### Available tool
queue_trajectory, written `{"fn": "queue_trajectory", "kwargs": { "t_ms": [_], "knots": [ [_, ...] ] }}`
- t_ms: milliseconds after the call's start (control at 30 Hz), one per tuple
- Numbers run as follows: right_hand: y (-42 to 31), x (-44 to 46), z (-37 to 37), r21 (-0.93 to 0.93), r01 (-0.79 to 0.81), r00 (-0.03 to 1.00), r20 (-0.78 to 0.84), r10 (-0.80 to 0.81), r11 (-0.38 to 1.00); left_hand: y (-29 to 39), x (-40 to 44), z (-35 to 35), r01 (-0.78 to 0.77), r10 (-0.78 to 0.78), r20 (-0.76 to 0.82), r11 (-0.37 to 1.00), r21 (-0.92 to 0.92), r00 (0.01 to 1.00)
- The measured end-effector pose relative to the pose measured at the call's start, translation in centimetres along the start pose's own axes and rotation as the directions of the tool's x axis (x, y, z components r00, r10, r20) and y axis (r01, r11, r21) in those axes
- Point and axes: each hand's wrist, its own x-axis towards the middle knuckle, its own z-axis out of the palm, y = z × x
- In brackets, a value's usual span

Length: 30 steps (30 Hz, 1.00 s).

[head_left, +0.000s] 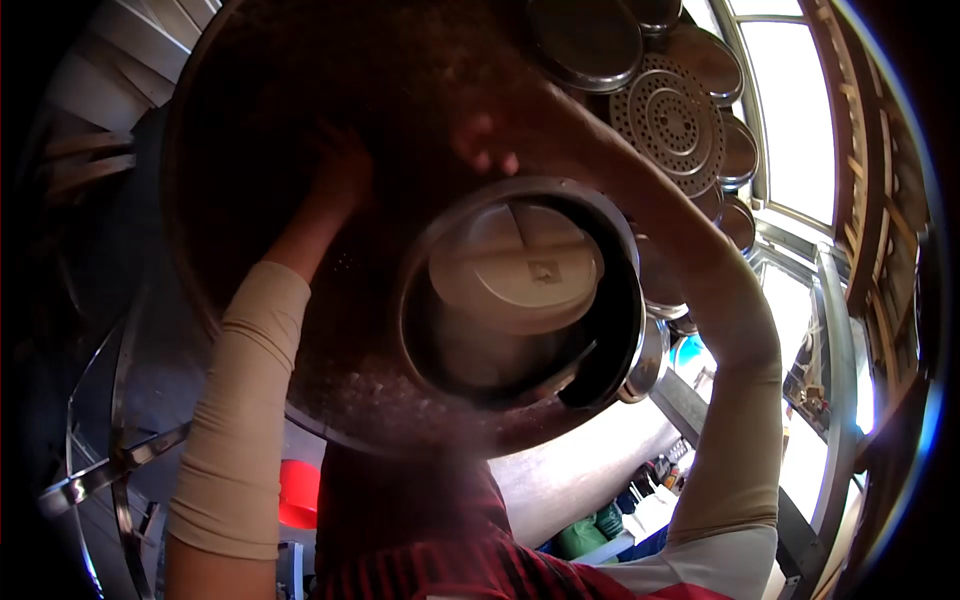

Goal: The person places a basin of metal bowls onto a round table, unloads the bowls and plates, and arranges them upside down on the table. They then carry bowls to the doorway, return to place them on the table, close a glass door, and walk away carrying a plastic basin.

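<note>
A large, dark, round metal surface fills the middle of the head view. My left hand reaches over its far part; deep shadow hides the fingers. Farther right, my right hand is just beyond a round metal pot. A few of its fingertips catch light, but shadow hides the rest and whatever may be in them. Inside the pot's rim sits a pale, rounded object with a raised ridge and a small square mark. Haze hangs around the pot's near side.
Round metal lids or pans and a perforated metal disc line the right, beside a bright window. A red container is low at left. Metal bars stand at far left.
</note>
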Motion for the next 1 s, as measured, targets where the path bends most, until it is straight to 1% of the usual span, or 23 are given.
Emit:
{"fn": "queue_trajectory", "kwargs": {
  "t_ms": [67,133,167,200,267,300,333,367,400,433,467,533,567,600,633,667,700,733,767,800,867,933,1000],
  "knots": [
    [-1.4,-5.4,1.0,-0.304,0.107,0.994,0.057,-0.094,0.947,0.3,0.1,-0.1,0.057,-0.057,-0.001,0.997,-0.057,0.998],
    [-1.5,-10.3,2.4,-0.296,0.000,0.986,-0.158,-0.049,0.955,0.2,0.8,1.1,0.050,-0.051,-0.024,0.997,-0.057,0.998],
    [-1.5,-12.6,3.0,-0.275,0.020,0.950,-0.293,-0.104,0.961,0.3,0.4,0.9,0.055,-0.059,-0.039,0.994,-0.096,0.997],
    [-1.5,-14.9,3.7,-0.260,0.047,0.893,-0.422,-0.157,0.964,0.4,-0.4,0.1,0.060,-0.067,-0.055,0.989,-0.134,0.996],
    [-0.7,-19.1,5.9,-0.129,-0.057,0.769,-0.638,-0.039,0.990,0.0,-2.4,-1.5,0.112,-0.140,-0.070,0.944,-0.309,0.988],
    [0.0,-20.9,7.1,-0.057,-0.090,0.685,-0.728,0.020,0.994,-0.3,-2.2,0.3,-0.009,-0.143,-0.327,0.906,-0.422,0.934],
    [0.9,-22.6,8.3,-0.020,-0.050,0.666,-0.746,0.019,0.999,-0.8,-1.3,3.9,-0.158,-0.173,-0.558,0.855,-0.494,0.812],
    [1.8,-24.3,9.7,0.019,-0.013,0.645,-0.764,0.023,1.000,-1.0,-1.1,5.4,-0.326,-0.220,-0.742,0.793,-0.514,0.634],
    [2.4,-25.5,11.1,0.156,-0.008,0.611,-0.781,0.129,0.988,-0.5,-4.1,2.2,-0.399,-0.235,-0.793,0.763,-0.509,0.562],
    [2.2,-26.5,12.0,0.185,-0.025,0.577,-0.800,0.165,0.982,1.0,-7.7,0.5,-0.528,-0.302,-0.723,0.521,-0.671,0.621],
    [2.2,-27.3,12.8,0.234,0.037,0.538,-0.824,0.178,0.972,2.5,-11.3,-1.4,-0.607,-0.365,-0.644,0.227,-0.762,0.672],
    [2.8,-28.5,14.8,0.304,0.177,0.474,-0.860,0.189,0.936,5.2,-16.8,-2.6,-0.575,-0.297,-0.535,-0.059,-0.816,0.791],
    [3.3,-29.4,16.1,0.346,0.205,0.476,-0.853,0.215,0.916,5.7,-18.0,-3.1,-0.538,-0.302,-0.511,-0.004,-0.843,0.804],
    [3.3,-29.8,17.2,0.311,0.214,0.461,-0.868,0.186,0.926,6.2,-19.2,-3.6,-0.497,-0.307,-0.487,0.050,-0.866,0.818],
    [3.2,-30.0,18.4,0.274,0.220,0.447,-0.881,0.153,0.936,6.6,-19.2,-3.5,-0.378,-0.328,-0.317,-0.139,-0.916,0.890],
    [4.1,-30.4,20.1,0.339,0.248,0.475,-0.859,0.191,0.908,7.1,-18.9,-3.1,-0.244,-0.316,-0.138,-0.327,-0.913,0.939],
    [5.2,-30.9,21.9,0.401,0.271,0.506,-0.833,0.225,0.875,7.7,-18.5,-2.6,-0.104,-0.267,0.040,-0.504,-0.857,0.963],
    [5.7,-31.4,23.2,0.368,0.250,0.553,-0.813,0.179,0.895,8.3,-17.8,-2.0,0.037,-0.183,0.208,-0.660,-0.751,0.961],
    [6.0,-31.9,24.5,0.455,0.219,0.600,-0.760,0.249,0.863,8.9,-17.3,-1.6,0.170,-0.069,0.354,-0.782,-0.600,0.933],
    [7.2,-32.4,26.3,0.486,0.204,0.639,-0.723,0.260,0.850,9.7,-16.4,-1.5,0.171,-0.117,0.407,-0.778,-0.604,0.906],
    [8.7,-33.4,29.3,0.512,0.090,0.695,-0.647,0.314,0.854,11.0,-14.7,-1.6,0.171,-0.213,0.503,-0.773,-0.611,0.838],
    [10.8,-34.6,32.3,0.548,0.025,0.730,-0.581,0.359,0.836,10.8,-15.9,-1.7,0.114,-0.208,0.408,-0.762,-0.637,0.889],
    [10.8,-35.1,32.7,0.530,-0.040,0.760,-0.534,0.370,0.847,9.7,-18.2,-1.6,0.032,-0.226,0.298,-0.745,-0.666,0.928]
  ]
}}
